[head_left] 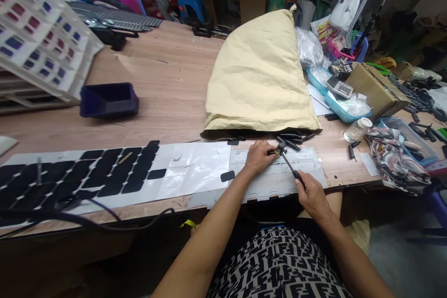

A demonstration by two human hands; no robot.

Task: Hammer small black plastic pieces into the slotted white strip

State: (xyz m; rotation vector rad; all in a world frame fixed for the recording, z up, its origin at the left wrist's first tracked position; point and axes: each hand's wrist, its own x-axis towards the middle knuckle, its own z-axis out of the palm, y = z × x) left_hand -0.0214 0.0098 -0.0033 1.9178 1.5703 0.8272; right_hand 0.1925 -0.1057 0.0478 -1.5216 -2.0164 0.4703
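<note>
My left hand rests on a clear plastic sheet at the table's front edge, its fingers pinched on a small black part. My right hand grips the black handle of a small hammer, whose head lies against that part next to the left fingers. Several more black parts spill from under a large tan paper sack just behind the hands.
A long white sheet with rows of black pads stretches left, with a black cable over its edge. A dark blue bin stands further back. Trays, a calculator, a cardboard box and a patterned cloth crowd the right side.
</note>
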